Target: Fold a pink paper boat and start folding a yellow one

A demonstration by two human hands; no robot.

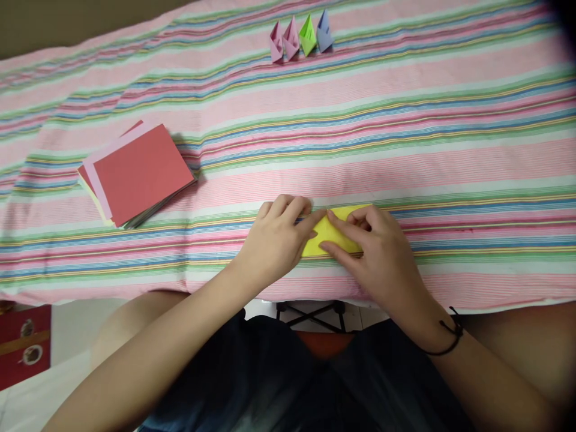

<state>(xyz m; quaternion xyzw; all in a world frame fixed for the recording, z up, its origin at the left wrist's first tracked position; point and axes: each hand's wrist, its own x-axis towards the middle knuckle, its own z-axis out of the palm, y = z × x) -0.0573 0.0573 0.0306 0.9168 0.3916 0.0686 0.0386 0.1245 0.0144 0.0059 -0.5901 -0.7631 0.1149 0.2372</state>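
Observation:
A folded yellow paper (330,236) lies on the striped cloth (405,132) near the table's front edge. My left hand (276,240) rests on its left end, fingers curled and pressing down on the paper. My right hand (380,255) covers the right part, its fingertips pinching and pressing a fold at the paper's middle. Both hands meet over the sheet and hide much of it. A dark band is on my right wrist.
A stack of coloured paper sheets (137,174), red on top, lies at the left. Several folded paper boats (300,39), pink, green and blue, stand in a row at the far edge. A red box (24,345) sits on the floor at lower left.

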